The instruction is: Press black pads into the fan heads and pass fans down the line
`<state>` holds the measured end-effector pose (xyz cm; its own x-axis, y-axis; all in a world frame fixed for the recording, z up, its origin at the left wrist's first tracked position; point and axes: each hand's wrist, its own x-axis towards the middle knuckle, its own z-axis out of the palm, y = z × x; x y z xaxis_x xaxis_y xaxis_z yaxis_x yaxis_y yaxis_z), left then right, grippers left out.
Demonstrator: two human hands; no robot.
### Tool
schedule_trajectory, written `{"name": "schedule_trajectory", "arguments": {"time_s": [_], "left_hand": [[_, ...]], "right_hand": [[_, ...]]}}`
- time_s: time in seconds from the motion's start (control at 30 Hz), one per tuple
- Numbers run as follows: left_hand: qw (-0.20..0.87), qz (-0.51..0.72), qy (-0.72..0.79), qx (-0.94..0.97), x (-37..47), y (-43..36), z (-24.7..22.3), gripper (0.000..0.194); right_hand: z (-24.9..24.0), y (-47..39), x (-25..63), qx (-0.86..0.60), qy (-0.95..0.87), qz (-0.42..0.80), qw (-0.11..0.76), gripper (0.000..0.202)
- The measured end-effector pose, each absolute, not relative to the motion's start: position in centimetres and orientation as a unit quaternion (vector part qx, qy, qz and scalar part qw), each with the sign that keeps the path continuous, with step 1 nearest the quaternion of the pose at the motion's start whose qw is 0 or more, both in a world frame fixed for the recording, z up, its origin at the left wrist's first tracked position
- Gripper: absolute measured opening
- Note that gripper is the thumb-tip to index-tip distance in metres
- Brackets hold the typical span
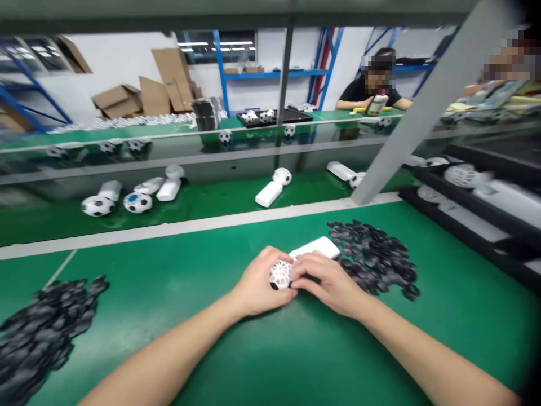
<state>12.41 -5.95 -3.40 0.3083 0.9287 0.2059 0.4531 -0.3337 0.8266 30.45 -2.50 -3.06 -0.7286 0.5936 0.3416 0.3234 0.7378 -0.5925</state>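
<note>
My left hand (260, 282) is closed around the round head of a white soccer-ball device (280, 274), which has an openwork grille and black patches. Its white block-shaped handle (319, 246) points away to the right, beyond my fingers. At the ball's right side my right hand (325, 280) has thumb and fingertips pinched together, touching the ball. A dark spot shows at those fingertips, too small to tell whether it is a loose piece. Just right of the handle lies a pile of small black pieces (376, 256).
Another heap of black pieces (46, 332) lies at the left. Along the green conveyor belt (211, 206) rest several similar devices (270, 192). Black trays (465, 225) with more devices stack at the right. A slanted grey post (406, 124) rises ahead. A person (376, 84) sits across.
</note>
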Motion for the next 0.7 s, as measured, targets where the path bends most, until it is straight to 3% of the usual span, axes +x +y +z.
{"name": "schedule_trajectory", "arguments": {"time_s": [0.33,0.7], "left_hand": [[0.314,0.383,0.468,0.732,12.5,-6.3,-3.9,0.045],[0.315,0.376,0.478,0.729,12.3,-6.1,-4.1,0.041]], "right_hand": [[-3.2,-1.9,30.4,-0.306,-0.89,0.269,0.203,0.016],[-4.1,-1.4,30.4,-0.285,-0.88,0.247,0.288,0.017]]}}
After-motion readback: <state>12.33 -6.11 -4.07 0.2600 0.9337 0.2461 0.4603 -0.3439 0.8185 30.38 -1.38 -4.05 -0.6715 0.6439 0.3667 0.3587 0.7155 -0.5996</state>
